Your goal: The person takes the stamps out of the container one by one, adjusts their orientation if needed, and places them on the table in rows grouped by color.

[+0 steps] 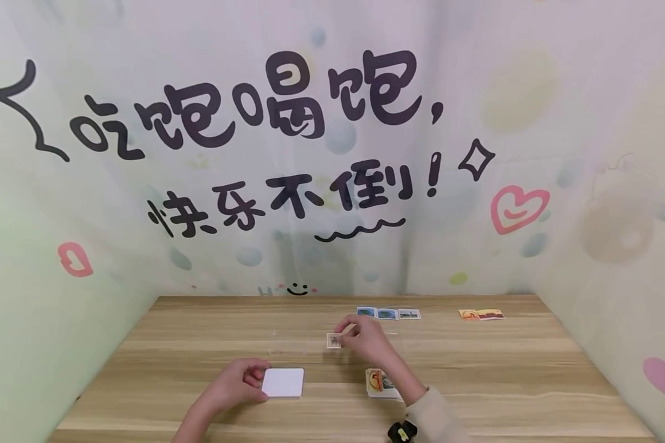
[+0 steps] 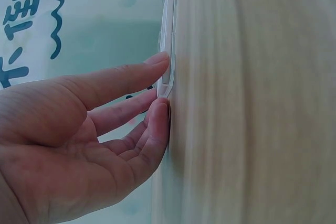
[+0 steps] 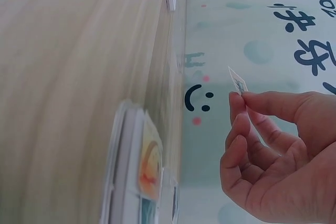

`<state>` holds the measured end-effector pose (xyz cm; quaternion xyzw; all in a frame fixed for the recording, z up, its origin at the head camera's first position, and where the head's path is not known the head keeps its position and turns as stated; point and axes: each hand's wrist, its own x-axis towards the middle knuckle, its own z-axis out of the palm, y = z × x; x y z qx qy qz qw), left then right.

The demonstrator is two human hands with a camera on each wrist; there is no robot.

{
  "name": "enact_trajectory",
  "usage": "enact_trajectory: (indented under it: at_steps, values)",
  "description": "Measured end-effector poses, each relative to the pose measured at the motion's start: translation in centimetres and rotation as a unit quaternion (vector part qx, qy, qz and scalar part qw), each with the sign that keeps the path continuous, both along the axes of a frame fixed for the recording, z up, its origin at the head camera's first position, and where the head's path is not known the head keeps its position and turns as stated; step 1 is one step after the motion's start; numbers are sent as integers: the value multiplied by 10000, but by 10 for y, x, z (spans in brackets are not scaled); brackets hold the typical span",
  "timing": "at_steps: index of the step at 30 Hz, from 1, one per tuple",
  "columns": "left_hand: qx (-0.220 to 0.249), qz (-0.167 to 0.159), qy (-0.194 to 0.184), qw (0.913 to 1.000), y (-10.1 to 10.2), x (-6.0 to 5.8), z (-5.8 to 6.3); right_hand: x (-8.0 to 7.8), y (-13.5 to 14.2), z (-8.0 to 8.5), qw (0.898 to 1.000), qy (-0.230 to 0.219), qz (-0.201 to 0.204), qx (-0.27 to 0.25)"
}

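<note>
My left hand grips the left side of a flat white rectangular block on the table, thumb and fingers at its edges. Above the table, a little farther back, my right hand pinches a small white-bordered stamp between thumb and index finger. In the right wrist view the stamp is tilted and its other fingers curl loosely below. A pile of picture stamps on a pale base lies by the right forearm, which partly hides it. Faint transparent plastic pieces lie behind the white block.
Several picture stamps lie in a row near the table's back edge. Two orange-red ones lie farther right. A printed curtain wall stands behind the wooden table. Something black is at the right sleeve.
</note>
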<state>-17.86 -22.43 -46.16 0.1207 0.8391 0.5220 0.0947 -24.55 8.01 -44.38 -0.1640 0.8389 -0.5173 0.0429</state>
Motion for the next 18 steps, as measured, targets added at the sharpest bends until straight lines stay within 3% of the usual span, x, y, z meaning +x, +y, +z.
enact_trajectory:
  at_steps: [18]
  values:
    - [2, 45, -116, 9999, 1, -1, 0, 0, 16, 1, 9999, 2, 88, 56]
